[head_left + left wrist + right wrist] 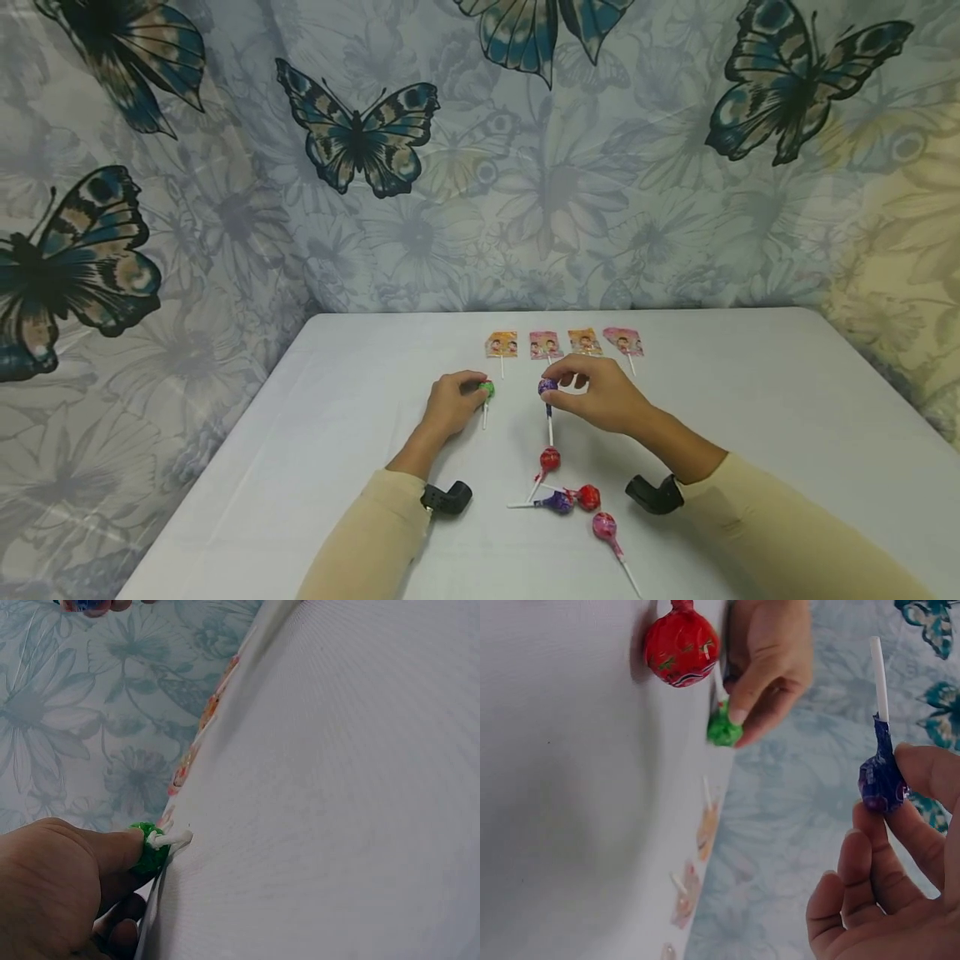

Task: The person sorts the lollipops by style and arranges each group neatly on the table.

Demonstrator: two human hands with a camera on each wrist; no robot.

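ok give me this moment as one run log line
left hand: pinches green lollipop on table | right hand: holds purple lollipop | nearby: four loose lollipops, row of four flat packets

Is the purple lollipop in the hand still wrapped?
Wrapped. The purple lollipop pinched by the right hand has shiny purple foil over its head, twisted tight around the stick.

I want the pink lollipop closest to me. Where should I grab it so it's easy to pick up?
Probably by the white stick of the pink lollipop. It lies flat on the table, apart from the other lollipops, with its stick pointing toward you and to the right. Come from above on that near side and pinch the stick close to the round head.
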